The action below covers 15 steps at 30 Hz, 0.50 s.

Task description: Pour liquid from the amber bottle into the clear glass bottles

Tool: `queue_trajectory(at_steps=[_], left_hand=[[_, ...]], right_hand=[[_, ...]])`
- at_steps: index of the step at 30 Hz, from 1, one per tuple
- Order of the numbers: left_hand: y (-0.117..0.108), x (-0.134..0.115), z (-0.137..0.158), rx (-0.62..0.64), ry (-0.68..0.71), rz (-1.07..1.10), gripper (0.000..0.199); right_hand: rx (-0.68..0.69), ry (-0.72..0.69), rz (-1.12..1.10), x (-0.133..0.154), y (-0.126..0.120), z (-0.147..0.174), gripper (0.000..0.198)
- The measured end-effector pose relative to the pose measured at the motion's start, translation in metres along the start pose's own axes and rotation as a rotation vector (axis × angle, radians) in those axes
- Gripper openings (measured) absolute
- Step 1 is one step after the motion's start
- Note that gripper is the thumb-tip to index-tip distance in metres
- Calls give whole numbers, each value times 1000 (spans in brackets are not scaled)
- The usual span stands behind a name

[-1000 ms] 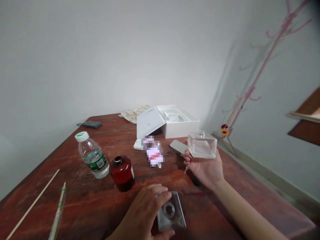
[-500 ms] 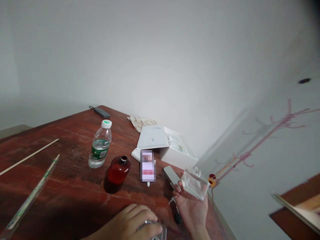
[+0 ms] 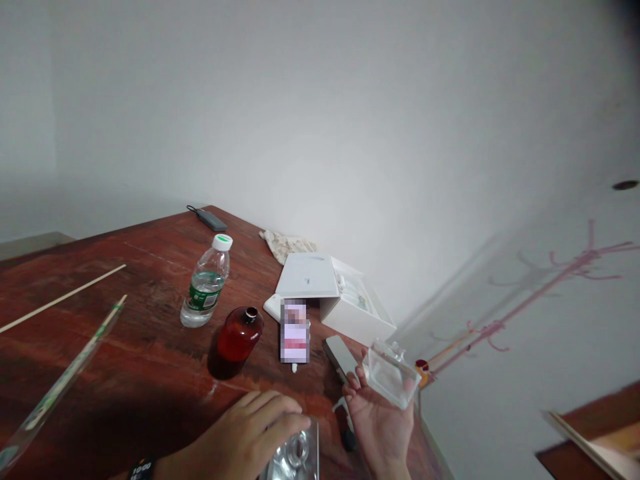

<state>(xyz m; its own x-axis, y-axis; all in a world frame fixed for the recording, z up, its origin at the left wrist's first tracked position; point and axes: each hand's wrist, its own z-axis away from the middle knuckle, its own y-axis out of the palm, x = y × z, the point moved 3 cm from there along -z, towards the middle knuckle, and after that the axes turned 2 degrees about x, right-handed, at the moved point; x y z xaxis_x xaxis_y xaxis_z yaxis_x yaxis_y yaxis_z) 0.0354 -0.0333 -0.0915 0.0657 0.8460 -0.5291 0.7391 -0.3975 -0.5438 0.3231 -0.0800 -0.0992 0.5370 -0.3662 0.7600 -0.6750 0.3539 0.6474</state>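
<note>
My right hand [image 3: 377, 417] is palm up and holds a flat, clear, squarish bottle [image 3: 393, 375] with a short neck, tilted in its fingers. My left hand [image 3: 250, 433] is at the bottom middle, its fingers curled together over the back and left side of a second clear, square-sided container [image 3: 295, 460]. A round ring shows on top of that container; its lower part is cut off by the frame. A dark red-brown bottle [image 3: 240, 340], uncapped, stands beyond my left hand. Behind it is a water bottle [image 3: 205, 290] with a white cap and green label.
A phone [image 3: 295, 333] with a blurred screen lies mid-table. Behind it stands an opened white box [image 3: 350, 313]. A grey case [image 3: 341, 357] and a dark item [image 3: 346, 427] lie beside my right hand. Thin sticks [image 3: 65, 297], one in a wrapper [image 3: 75, 370], lie left.
My left hand has drawn slightly left and up, uncovering more of the clear container and its ring. My right hand still holds the clear bottle in nearly the same place. The view has shifted a little.
</note>
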Motion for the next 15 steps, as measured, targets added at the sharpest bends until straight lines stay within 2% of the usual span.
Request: queue_trajectory(at_steps=[3,5,12,15], left_hand=[[8,11,3,-59,-92,-26,78],[15,19,5,-45,-126,-37,83],[25,38,8,7,-229,-16,84],[26,40,8,81,-289,0,84]], right_hand=[[-6,1,13,0,2,1,43],[5,-2,27,0,3,2,46],[9,-15,1,-2,-4,-3,53],[-27,-18,-15,-4,-10,-7,55]])
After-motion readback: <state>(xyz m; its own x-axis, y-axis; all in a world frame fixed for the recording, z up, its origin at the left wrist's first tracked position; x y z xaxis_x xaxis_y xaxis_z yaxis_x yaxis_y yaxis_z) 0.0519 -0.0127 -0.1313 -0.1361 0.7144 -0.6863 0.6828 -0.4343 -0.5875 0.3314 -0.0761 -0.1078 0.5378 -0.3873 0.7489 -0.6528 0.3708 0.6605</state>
